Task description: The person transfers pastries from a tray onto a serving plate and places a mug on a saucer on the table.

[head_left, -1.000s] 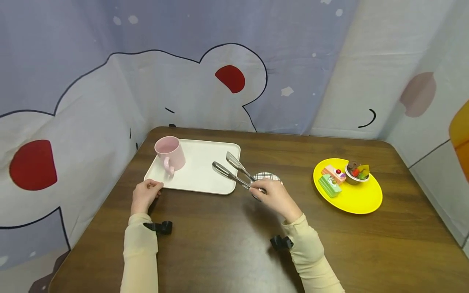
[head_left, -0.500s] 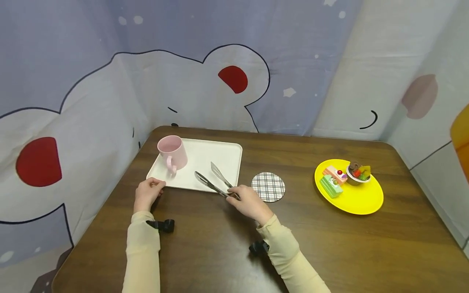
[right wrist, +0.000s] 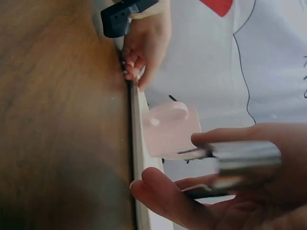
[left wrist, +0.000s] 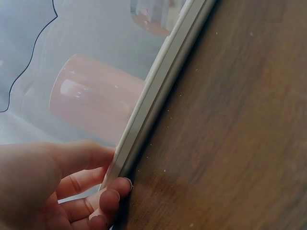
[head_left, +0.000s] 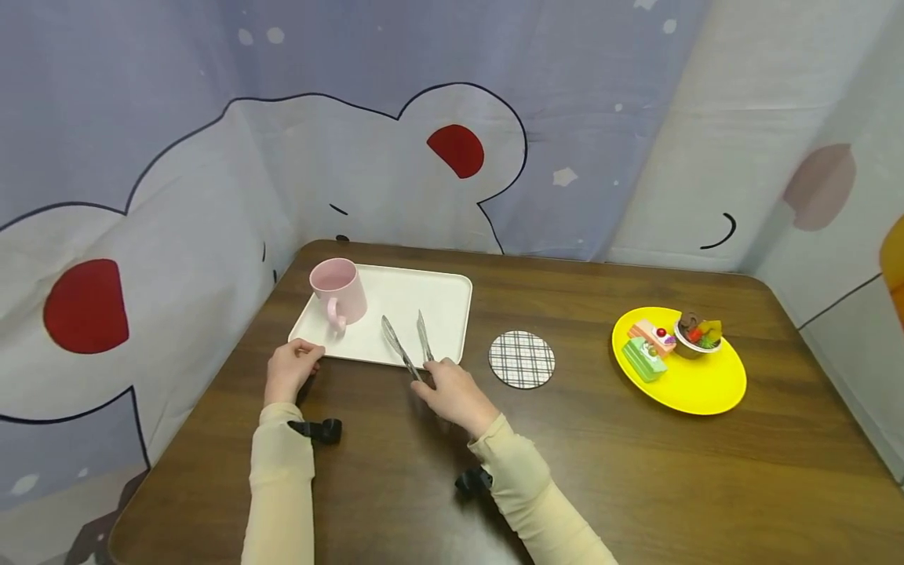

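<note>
My left hand (head_left: 288, 375) pinches the near left corner of a white rectangular tray (head_left: 399, 294), thumb above and fingers under the rim in the left wrist view. On the tray's left side a pink mug (head_left: 339, 292) stands upright, its handle toward me. My right hand (head_left: 457, 399) grips metal tongs (head_left: 400, 348) by their closed end at the tray's front edge. Their two arms are spread, pointing away from me over the tray, with nothing between the tips. In the right wrist view the metal bend of the tongs (right wrist: 247, 163) lies in the palm.
Right of the tray lies a round checked coaster (head_left: 522, 359). Farther right, a yellow oval plate (head_left: 699, 392) holds a green cake slice (head_left: 644, 361), an orange cake slice (head_left: 650, 336) and a cup dessert (head_left: 695, 339). A printed curtain (head_left: 565, 141) hangs behind the brown table (head_left: 636, 479).
My right hand has carried the tongs leftward from over the coaster to the tray's front edge, and they now point more straight ahead. The left hand stays at the tray corner.
</note>
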`<state>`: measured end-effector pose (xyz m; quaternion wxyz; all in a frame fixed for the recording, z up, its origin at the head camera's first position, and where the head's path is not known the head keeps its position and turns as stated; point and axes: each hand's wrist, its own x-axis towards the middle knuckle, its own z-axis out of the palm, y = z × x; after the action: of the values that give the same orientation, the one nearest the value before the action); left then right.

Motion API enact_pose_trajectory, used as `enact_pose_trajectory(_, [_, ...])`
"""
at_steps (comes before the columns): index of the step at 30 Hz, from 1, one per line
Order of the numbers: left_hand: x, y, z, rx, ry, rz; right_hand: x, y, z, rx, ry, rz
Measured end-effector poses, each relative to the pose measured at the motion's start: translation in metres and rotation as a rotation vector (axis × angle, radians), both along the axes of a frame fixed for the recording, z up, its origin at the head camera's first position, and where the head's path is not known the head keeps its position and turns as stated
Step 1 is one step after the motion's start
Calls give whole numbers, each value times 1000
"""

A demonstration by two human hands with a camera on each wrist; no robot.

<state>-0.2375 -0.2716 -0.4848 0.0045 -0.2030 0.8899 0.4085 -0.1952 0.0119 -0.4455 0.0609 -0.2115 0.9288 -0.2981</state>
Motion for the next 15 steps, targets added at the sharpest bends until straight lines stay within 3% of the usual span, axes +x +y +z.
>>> enact_pose_trajectory(11, [0, 0, -2, 6, 26, 2, 3, -6, -9, 55, 33, 69])
enact_pose_trajectory(15, [1, -1, -2, 7, 21, 2, 2, -7, -12, 43, -2, 77])
